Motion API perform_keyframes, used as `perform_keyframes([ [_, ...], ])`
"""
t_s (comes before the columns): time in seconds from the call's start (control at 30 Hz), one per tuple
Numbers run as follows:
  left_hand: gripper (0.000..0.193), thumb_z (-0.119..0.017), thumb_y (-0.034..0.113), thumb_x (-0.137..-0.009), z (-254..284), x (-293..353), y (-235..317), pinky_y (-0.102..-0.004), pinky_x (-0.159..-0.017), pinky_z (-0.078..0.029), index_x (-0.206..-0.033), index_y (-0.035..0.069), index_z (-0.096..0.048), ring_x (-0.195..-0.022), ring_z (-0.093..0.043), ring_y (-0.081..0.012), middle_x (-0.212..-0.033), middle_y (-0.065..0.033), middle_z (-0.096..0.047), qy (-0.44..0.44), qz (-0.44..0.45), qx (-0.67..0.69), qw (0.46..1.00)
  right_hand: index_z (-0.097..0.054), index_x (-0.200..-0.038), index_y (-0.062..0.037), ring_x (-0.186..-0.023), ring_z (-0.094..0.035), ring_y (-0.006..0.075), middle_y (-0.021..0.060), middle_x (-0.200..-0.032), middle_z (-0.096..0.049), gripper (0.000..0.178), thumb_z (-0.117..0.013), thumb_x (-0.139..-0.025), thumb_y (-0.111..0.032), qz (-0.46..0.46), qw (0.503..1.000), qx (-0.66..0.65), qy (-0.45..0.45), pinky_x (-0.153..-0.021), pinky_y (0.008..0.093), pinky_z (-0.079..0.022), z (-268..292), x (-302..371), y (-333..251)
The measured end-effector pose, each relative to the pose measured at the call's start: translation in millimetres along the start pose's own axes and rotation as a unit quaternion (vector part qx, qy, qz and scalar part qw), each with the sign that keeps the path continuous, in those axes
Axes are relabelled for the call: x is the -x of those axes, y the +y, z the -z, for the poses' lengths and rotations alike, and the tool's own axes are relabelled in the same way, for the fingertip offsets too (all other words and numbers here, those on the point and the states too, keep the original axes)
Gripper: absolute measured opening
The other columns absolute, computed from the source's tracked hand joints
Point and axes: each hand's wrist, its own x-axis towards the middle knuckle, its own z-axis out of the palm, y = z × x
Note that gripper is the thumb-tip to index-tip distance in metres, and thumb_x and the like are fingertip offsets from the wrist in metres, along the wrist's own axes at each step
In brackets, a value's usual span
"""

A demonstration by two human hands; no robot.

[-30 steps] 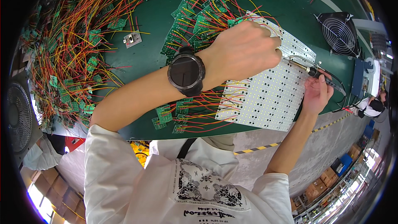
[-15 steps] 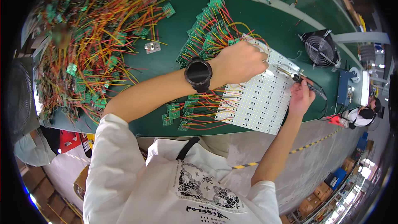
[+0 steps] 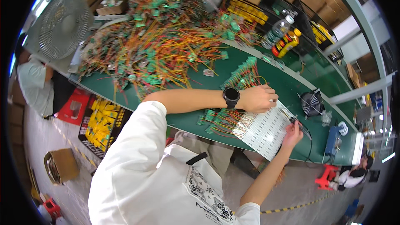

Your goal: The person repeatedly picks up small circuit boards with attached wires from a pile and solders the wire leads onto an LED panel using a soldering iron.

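- My left hand [image 3: 259, 98] lies curled, knuckles up, on the far edge of one white panel [image 3: 262, 131] of small circuit boards, pressing it to the green bench [image 3: 287, 85]; whether anything is pinched under the fingers I cannot tell.
- One black watch [image 3: 231, 97] sits on that wrist.
- My right hand [image 3: 292, 134] is closed around one slim dark soldering iron [image 3: 301, 126], its tip at the panel's right edge.
- My hands are apart, one at each side of the panel.
- The panel lies at the near edge of the bench, tilted, overhanging slightly.
- Just left of it lies a bunch of green boards with red and orange wires [image 3: 216, 118]; too many to count.
- A second bunch [image 3: 243, 73] lies just beyond my left hand, and one big tangled heap [image 3: 158, 37] covers the bench's left end.
- One small black fan [image 3: 311, 103] stands right of the panel; one large grey fan [image 3: 62, 25] stands far left.
- Two bottles [image 3: 283, 33] stand at the far edge: one clear, one orange.
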Motion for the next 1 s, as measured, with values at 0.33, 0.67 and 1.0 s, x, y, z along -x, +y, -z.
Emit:
perform_keyframes([
  [0.33, 0.017, -0.065, 0.014, -0.081, 105.5, 145.8, 85.7, -0.0388, -0.059, -0.051, -0.096, 0.007, -0.063, -0.072, -0.065, -0.0262, -0.08, -0.0075, -0.063, 0.07, 0.399, -0.11, 0.908, -0.065, -0.098, 0.0015, -0.052, -0.055, 0.0102, 0.0053, -0.067, -0.062, 0.017, -0.068, -0.089, -0.012, 0.018, 1.0, 0.001, -0.026, -0.05, 0.0229, -0.043, 5.2, -4.2, 2.2],
  [0.67, 0.011, -0.07, 0.016, -0.081, 184.5, 213.9, 73.2, -0.0372, -0.055, -0.046, -0.086, 0.008, -0.065, -0.065, -0.06, -0.0248, -0.076, -0.0052, -0.058, 0.222, 0.522, -0.383, 0.729, -0.064, -0.101, 0.003, -0.051, -0.053, 0.0115, 0.0047, -0.066, -0.061, 0.02, -0.067, -0.09, -0.013, 0.016, 0.999, -0.01, -0.044, -0.049, 0.0239, -0.039, 8.8, -5.4, 4.5],
  [1.0, 0.02, -0.071, 0.018, -0.08, 208.3, 227.1, 54.5, -0.0385, -0.073, -0.05, -0.094, 0.004, -0.065, -0.089, -0.061, -0.0265, -0.093, -0.0076, -0.062, 0.129, 0.535, -0.32, 0.771, -0.064, -0.102, 0.0021, -0.053, -0.054, 0.0109, 0.005, -0.068, -0.061, 0.019, -0.067, -0.09, -0.012, 0.01, 0.999, -0.005, -0.046, -0.049, 0.0238, -0.038, 9.3, -7.9, 7.9],
])
